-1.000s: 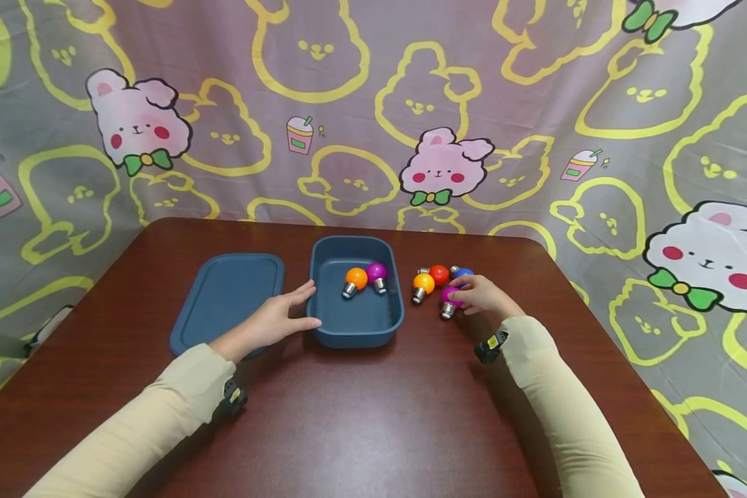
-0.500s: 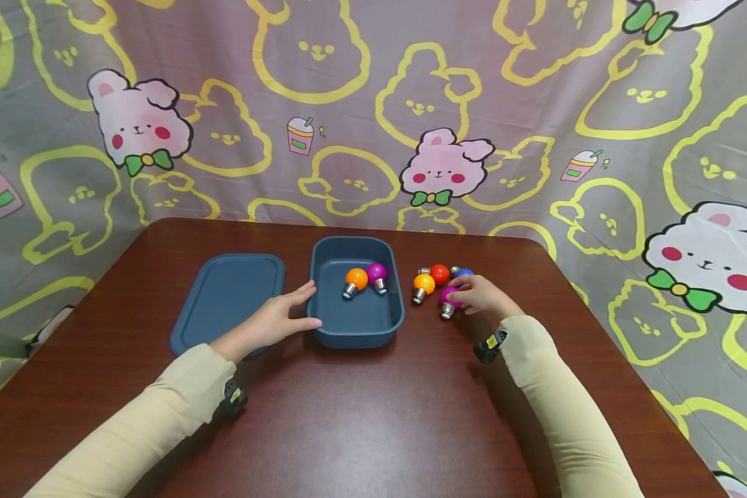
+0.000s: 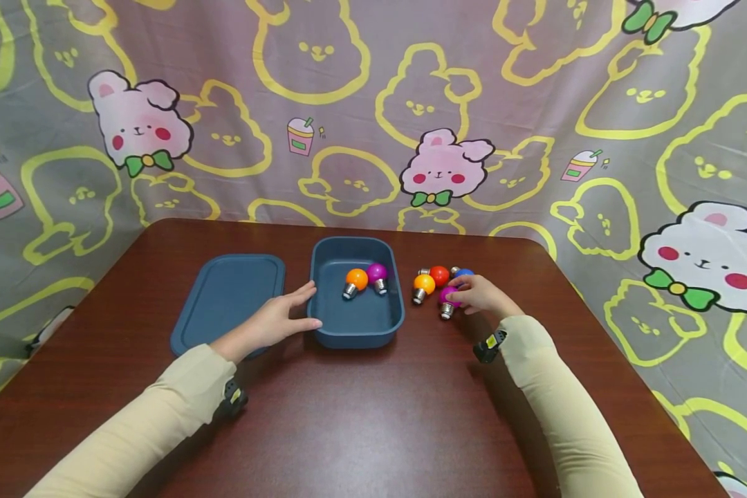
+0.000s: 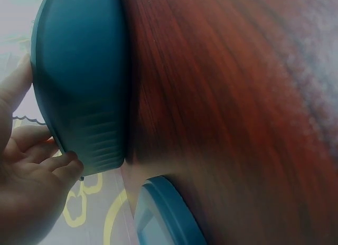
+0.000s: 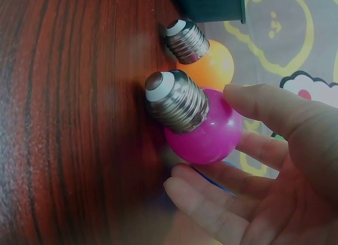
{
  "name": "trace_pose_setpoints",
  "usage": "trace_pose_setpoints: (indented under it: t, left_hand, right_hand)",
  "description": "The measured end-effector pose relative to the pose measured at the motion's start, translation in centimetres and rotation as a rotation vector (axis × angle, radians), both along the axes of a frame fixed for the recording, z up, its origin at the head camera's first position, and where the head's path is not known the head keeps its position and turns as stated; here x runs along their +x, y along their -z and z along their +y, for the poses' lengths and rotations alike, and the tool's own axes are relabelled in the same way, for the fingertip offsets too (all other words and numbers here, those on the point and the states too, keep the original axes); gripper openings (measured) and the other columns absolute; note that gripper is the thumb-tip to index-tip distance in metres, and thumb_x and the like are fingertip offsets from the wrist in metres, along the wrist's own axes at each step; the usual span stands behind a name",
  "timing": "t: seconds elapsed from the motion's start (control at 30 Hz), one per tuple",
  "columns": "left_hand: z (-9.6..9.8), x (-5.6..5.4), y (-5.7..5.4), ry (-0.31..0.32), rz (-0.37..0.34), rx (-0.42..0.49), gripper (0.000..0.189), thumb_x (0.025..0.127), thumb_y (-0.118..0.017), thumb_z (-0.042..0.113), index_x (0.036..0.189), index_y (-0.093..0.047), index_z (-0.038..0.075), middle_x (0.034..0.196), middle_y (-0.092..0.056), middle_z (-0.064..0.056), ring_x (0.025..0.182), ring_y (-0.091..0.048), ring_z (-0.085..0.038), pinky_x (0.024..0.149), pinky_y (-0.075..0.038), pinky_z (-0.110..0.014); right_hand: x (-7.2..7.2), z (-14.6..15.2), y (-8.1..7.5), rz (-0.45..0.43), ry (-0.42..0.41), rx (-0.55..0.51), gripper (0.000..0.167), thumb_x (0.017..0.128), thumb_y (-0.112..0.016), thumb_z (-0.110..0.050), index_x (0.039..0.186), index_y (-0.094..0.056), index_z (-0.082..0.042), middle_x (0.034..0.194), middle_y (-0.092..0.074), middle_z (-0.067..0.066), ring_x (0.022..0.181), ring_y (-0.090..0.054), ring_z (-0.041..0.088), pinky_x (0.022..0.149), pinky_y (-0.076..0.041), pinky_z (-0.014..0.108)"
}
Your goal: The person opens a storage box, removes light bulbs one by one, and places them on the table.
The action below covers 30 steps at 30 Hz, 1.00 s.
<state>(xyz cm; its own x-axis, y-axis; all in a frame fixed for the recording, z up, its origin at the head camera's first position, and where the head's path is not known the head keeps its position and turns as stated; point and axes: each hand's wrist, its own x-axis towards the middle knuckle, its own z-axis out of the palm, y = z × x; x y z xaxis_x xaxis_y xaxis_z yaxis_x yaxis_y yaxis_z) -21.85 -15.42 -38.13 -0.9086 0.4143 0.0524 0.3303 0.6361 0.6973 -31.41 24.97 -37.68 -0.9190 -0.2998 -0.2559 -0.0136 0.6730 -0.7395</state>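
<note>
My right hand (image 3: 484, 295) pinches a purple light bulb (image 5: 203, 137) by its round globe, thumb on one side and fingers on the other. In the right wrist view its silver screw base points away from the palm, close to the table. My left hand (image 3: 279, 319) touches the left rim of a blue rectangular box (image 3: 356, 339) with spread fingers and thumb. Inside the box lie an orange bulb (image 3: 357, 279) and another purple bulb (image 3: 377, 273). Beside the right hand are a yellow-orange bulb (image 3: 424, 284), a red bulb (image 3: 439, 276) and a partly hidden blue bulb (image 3: 465, 272).
A flat blue lid (image 3: 229, 294) lies left of the box, partly behind the left hand. Everything stands on a dark brown wooden table (image 3: 373, 422). A patterned cloth (image 3: 348, 104) with cartoon figures hangs along the back and sides.
</note>
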Motion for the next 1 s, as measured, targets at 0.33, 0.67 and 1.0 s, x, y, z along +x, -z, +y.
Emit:
trace_pose_setpoints:
  t: [0.33, 0.67, 1.0]
  left_hand:
    - [-0.07, -0.01, 0.01, 0.007, 0.009, 0.004, 0.074, 0.085, -0.067, 0.031, 0.142, -0.031, 0.000, 0.150, -0.020, -0.012, 0.134, -0.020, -0.030, 0.103, -0.023, -0.050]
    - [-0.15, 0.11, -0.04, 0.008, 0.000, 0.005, 0.074, 0.085, -0.066, 0.031, 0.142, -0.030, 0.000, 0.150, -0.020, -0.012, 0.134, -0.020, -0.030, 0.103, -0.023, -0.051]
    - [-0.13, 0.15, -0.17, 0.002, -0.009, 0.008, 0.075, 0.085, -0.067, 0.032, 0.142, -0.030, 0.000, 0.150, -0.020, -0.011, 0.134, -0.020, -0.029, 0.103, -0.022, -0.051]
  right_hand:
    - [-0.07, -0.17, 0.16, -0.007, -0.003, -0.010, 0.047, 0.090, -0.061, -0.016, 0.128, -0.044, 0.007, 0.117, -0.048, 0.029, 0.084, -0.060, 0.031, 0.074, -0.052, 0.041]
    - [0.27, -0.36, 0.15, 0.035, -0.014, -0.012, 0.041, 0.088, -0.063, -0.014, 0.120, -0.049, 0.008, 0.111, -0.053, 0.027, 0.082, -0.059, 0.035, 0.073, -0.052, 0.042]
    - [0.46, -0.47, -0.07, 0.017, -0.010, -0.025, 0.043, 0.088, -0.063, -0.015, 0.121, -0.047, 0.009, 0.113, -0.051, 0.029, 0.088, -0.059, 0.039, 0.074, -0.051, 0.044]
